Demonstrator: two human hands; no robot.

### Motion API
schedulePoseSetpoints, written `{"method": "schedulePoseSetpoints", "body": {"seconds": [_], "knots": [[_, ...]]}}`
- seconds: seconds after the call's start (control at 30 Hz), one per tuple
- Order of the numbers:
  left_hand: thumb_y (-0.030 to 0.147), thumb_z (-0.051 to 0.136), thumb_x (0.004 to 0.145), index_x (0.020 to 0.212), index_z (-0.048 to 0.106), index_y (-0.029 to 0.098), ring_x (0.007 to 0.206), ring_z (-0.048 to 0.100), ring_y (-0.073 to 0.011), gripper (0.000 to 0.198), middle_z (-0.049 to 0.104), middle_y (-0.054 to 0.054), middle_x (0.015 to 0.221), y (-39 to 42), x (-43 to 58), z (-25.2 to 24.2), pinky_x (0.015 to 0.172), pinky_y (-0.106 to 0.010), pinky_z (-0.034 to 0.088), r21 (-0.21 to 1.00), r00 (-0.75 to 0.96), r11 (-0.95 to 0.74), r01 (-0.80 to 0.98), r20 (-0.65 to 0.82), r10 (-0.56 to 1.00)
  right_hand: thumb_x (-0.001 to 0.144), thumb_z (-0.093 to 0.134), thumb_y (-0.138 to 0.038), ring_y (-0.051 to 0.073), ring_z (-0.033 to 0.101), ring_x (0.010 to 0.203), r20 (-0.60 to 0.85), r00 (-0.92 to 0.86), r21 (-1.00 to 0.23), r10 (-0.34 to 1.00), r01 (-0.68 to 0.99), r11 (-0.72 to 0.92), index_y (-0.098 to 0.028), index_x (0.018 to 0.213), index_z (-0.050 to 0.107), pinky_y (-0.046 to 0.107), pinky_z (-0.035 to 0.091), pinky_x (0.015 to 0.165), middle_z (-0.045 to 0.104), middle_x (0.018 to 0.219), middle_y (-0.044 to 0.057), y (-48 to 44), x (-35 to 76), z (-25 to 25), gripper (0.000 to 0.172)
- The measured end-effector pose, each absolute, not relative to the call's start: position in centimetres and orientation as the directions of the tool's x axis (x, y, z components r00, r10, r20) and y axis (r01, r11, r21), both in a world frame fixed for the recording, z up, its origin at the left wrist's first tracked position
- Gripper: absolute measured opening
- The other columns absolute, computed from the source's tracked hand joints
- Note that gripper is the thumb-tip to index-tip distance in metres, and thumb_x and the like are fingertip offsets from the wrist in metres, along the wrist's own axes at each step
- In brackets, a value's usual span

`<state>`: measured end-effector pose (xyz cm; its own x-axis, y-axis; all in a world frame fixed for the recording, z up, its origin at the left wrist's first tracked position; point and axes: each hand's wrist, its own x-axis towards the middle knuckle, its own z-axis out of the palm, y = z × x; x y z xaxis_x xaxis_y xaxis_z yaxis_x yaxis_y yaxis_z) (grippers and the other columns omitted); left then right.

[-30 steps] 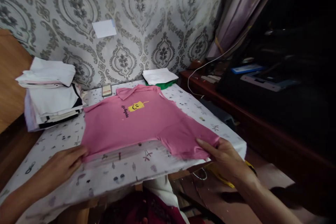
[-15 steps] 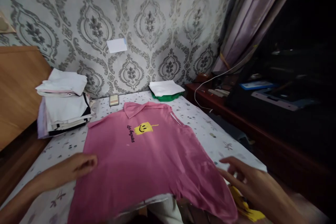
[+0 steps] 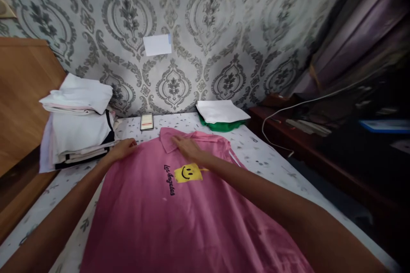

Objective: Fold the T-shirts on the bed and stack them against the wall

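Observation:
A pink collared shirt [image 3: 141,204] lies spread out, front up, with "Los Angeles" lettering and a yellow smiley print [image 3: 188,173]. My left hand [image 3: 124,149] is at the shirt's left shoulder edge, its fingers bent and closed on the fabric there. My right hand [image 3: 187,147] lies across the collar [image 3: 167,138], fingers stretched out and resting on the cloth. The right forearm passes over the shirt's right side and covers part of it. The shirt's lower end runs out of view.
Folded clothes [image 3: 80,128] are stacked at the left by a wooden panel [image 3: 28,98]. A white and green folded pile [image 3: 222,113] and a small card-like box [image 3: 147,122] sit near the wall. A white cable [image 3: 278,111] hangs over the dark red furniture [image 3: 272,121] at right.
Both hands have moved forward from the shirt's sides to its collar and shoulder. The view has shifted slightly, and the shirt's lower edge has left the picture.

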<state>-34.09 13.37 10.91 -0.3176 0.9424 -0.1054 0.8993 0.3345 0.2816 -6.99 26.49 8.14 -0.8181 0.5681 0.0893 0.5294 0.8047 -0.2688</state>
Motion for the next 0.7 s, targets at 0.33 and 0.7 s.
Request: {"method": "schedulePoseSetpoints", "body": {"seconds": [0.33, 0.7], "knots": [[0.039, 0.051, 0.061, 0.073, 0.057, 0.02, 0.077, 0.061, -0.0227, 0.023, 0.064, -0.001, 0.076, 15.7, -35.0, 10.8, 0.063, -0.029, 0.042, 0.402, -0.151, 0.285, 0.87, -0.334, 0.93, 0.096, 0.035, -0.012, 0.019, 0.072, 0.076, 0.176, -0.386, -0.881, 0.905, 0.349, 0.321, -0.019, 0.112, 0.058, 0.034, 0.059, 0.071, 0.069, 0.082, 0.005, 38.9, -12.1, 11.7, 0.029], [0.04, 0.057, 0.06, 0.097, 0.06, 0.021, 0.084, 0.066, -0.0249, 0.041, 0.069, -0.002, 0.086, 16.1, -37.2, 13.7, 0.068, -0.03, 0.05, 0.5, -0.183, 0.355, 0.79, -0.359, 0.915, 0.082, 0.055, -0.017, 0.012, 0.069, 0.075, 0.163, -0.335, -0.958, 0.928, -0.277, 0.068, -0.023, 0.084, 0.052, 0.027, 0.057, 0.078, 0.066, 0.074, -0.003, 42.9, -10.8, 11.3, 0.006]]}}
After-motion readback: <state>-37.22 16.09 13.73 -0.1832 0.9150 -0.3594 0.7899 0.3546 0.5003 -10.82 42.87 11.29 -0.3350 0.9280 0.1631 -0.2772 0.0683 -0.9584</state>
